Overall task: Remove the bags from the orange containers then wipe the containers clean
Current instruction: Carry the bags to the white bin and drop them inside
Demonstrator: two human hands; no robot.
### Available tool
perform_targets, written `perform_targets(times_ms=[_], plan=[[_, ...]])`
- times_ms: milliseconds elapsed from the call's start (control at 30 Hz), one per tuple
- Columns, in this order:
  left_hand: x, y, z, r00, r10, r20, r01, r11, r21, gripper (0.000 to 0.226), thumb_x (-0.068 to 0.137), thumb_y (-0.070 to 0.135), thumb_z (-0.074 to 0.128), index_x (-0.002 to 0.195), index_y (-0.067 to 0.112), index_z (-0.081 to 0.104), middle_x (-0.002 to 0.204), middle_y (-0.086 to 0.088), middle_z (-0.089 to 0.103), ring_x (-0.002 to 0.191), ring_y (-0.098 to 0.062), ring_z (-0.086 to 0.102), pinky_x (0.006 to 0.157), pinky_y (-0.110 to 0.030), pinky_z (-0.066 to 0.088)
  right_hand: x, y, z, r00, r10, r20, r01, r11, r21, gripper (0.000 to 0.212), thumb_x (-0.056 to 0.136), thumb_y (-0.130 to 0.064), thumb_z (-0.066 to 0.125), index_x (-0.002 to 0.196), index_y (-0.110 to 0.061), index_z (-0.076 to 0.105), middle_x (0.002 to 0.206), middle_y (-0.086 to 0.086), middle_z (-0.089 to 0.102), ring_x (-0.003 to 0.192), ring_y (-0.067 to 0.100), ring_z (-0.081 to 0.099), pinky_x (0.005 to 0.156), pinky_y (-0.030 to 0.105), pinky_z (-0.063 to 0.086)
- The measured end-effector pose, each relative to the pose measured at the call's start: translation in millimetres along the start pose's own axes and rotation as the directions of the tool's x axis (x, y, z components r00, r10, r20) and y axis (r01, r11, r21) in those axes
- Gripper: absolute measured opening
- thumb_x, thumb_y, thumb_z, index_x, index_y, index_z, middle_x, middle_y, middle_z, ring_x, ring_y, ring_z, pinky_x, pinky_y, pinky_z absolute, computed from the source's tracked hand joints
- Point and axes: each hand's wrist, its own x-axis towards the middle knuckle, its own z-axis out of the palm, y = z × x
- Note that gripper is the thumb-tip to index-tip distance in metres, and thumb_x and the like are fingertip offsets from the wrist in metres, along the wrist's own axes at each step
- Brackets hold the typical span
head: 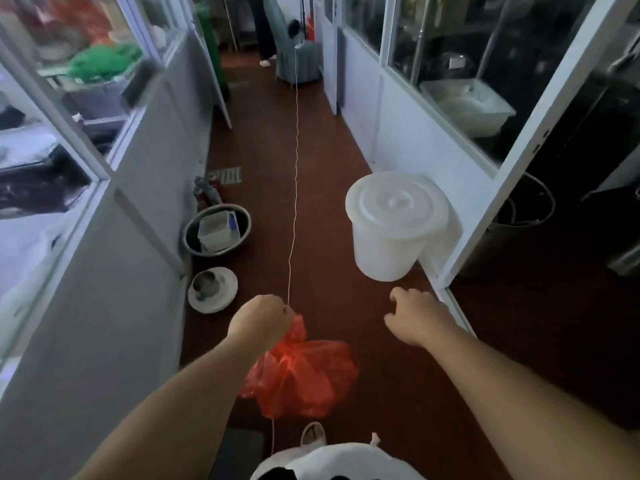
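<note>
An orange-red plastic bag (301, 375) hangs below my left hand (261, 320), which grips its gathered top at the bottom centre of the head view. A thin white string (296, 168) runs from that same fist far down the corridor. My right hand (415, 315) is held out beside it, fingers loosely curled, holding nothing. No orange container is in view.
I stand in a narrow corridor with a red-brown floor (311, 150) between white glazed partitions. A white lidded bucket (394, 223) stands on the right. A grey basin (216, 233) and a white plate with a metal cup (212, 289) lie on the left. A person (265, 29) stands far ahead.
</note>
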Motion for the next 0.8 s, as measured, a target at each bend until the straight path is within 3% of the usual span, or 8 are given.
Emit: perform_targets(times_ms=[333,533,700,800], plan=[[227.2,27.2,-51.6,0.999,0.05,-0.01,-0.05,0.999,0.003,0.038,0.097,0.035,0.044,0.062,0.019,0.043,0.068,0.002,0.049,0.078,-0.03,0.06,0.064,-0.033,0.04,196.4,3.6,-65.9,0.997,0.072,0.005,-0.072,0.996,0.06,0.058,0.089,-0.046,0.045,0.144,-0.028,0.035,0.134,0.007,0.053,0.119,0.031,0.052,0.092,0.047,0.049],[361.1,58.6,-79.7,0.999,-0.046,-0.022,0.046,0.999,-0.006,0.038,0.095,0.038,0.046,0.062,0.02,0.049,0.068,0.004,0.056,0.06,-0.014,0.052,0.054,-0.03,0.036,340.7,31.9,-122.0,0.998,0.061,0.006,-0.061,0.997,0.056,0.057,0.091,-0.045,0.044,0.143,-0.026,0.034,0.126,0.006,0.053,0.112,0.03,0.053,0.091,0.047,0.049],[440.0,77.9,-108.7,0.992,-0.12,-0.038,0.119,0.992,-0.044,0.043,0.096,0.045,0.042,0.063,0.019,0.05,0.068,0.0,0.06,0.065,-0.02,0.06,0.058,-0.033,0.049,434.9,43.2,-173.1,0.998,0.061,0.007,-0.062,0.996,0.066,0.058,0.09,-0.047,0.044,0.144,-0.028,0.035,0.113,0.002,0.052,0.1,0.025,0.053,0.084,0.042,0.049],[493.1,84.3,-122.3,0.994,-0.113,-0.003,0.113,0.994,-0.004,0.039,0.096,0.042,0.044,0.065,0.02,0.05,0.069,0.0,0.059,0.069,-0.023,0.06,0.066,-0.037,0.055,478.6,46.2,-192.4,0.999,0.049,0.005,-0.049,0.997,0.067,0.062,0.091,-0.046,0.045,0.148,-0.027,0.032,0.121,0.003,0.053,0.105,0.026,0.054,0.086,0.043,0.049]])
